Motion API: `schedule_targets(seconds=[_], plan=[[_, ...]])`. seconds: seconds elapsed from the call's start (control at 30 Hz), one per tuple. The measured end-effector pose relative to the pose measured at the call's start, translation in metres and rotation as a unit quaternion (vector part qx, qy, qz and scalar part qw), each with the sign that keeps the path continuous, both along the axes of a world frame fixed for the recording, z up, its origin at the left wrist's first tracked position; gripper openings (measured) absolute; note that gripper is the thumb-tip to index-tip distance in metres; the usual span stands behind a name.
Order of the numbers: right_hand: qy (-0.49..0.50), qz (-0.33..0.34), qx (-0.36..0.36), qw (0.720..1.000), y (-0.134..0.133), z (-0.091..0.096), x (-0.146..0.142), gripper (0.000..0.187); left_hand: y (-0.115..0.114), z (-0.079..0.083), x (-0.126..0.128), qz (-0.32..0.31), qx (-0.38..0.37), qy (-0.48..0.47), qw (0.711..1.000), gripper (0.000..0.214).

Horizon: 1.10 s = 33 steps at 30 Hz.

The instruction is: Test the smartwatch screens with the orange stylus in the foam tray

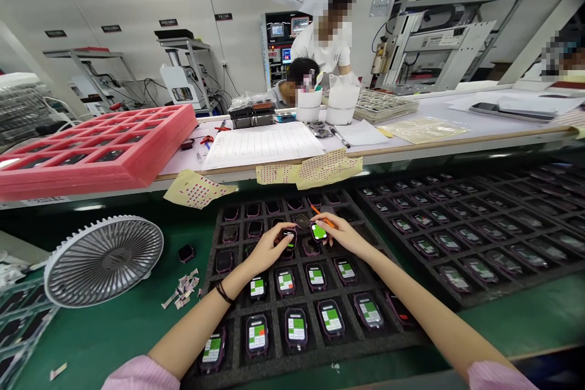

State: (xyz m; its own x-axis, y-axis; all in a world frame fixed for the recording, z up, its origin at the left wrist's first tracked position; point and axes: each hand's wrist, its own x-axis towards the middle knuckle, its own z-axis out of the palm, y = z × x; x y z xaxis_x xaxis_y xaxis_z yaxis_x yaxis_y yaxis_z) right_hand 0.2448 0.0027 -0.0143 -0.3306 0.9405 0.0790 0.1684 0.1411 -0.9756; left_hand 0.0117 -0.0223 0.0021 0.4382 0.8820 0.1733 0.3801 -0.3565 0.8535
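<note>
A black foam tray (214,292) lies before me, its pockets filled with several small smartwatch bodies showing green lit screens. My left hand (269,248) is closed round one watch body (289,236) over the tray's middle rows. My right hand (340,233) pinches an orange pen-like tool (322,216) and also holds a watch with a bright green screen (319,231). Both hands hover close together above the tray. Watches in the far rows have dark screens.
A second black tray (479,292) of watches sits to the right. A white fan (103,259) lies on the green mat at left, paper scraps (183,289) beside it. Pink foam trays (91,149), papers and white cups stand on the raised shelf. Another person works behind.
</note>
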Motion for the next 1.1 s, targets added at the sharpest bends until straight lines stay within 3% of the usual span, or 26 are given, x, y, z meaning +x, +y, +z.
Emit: schedule_targets(seconds=[0.2,0.4,0.6,0.83,1.1], plan=[[0.02,-0.002,-0.014,1.0,-0.0006,0.0029,0.0001,0.035,0.0008,-0.0015,-0.0002,-0.008,-0.009,0.012,1.0,0.035],[0.086,-0.038,-0.041,0.995,-0.0003,0.006,-0.0004,0.035,0.0054,-0.0081,-0.0012,-0.008,-0.033,-0.049,0.998,0.034],[0.112,-0.025,-0.035,0.993,0.0003,0.003,-0.0016,0.039,0.0048,-0.0088,-0.0012,0.0,-0.034,-0.052,0.998,0.036],[0.103,-0.011,-0.039,0.994,-0.0004,0.0016,-0.0033,0.042,0.0024,-0.0034,0.0,0.001,-0.037,-0.044,0.998,0.037],[0.074,-0.074,-0.043,0.994,-0.0047,0.0099,-0.0017,0.028,0.0032,-0.0065,-0.001,0.002,-0.03,-0.043,0.999,0.036]])
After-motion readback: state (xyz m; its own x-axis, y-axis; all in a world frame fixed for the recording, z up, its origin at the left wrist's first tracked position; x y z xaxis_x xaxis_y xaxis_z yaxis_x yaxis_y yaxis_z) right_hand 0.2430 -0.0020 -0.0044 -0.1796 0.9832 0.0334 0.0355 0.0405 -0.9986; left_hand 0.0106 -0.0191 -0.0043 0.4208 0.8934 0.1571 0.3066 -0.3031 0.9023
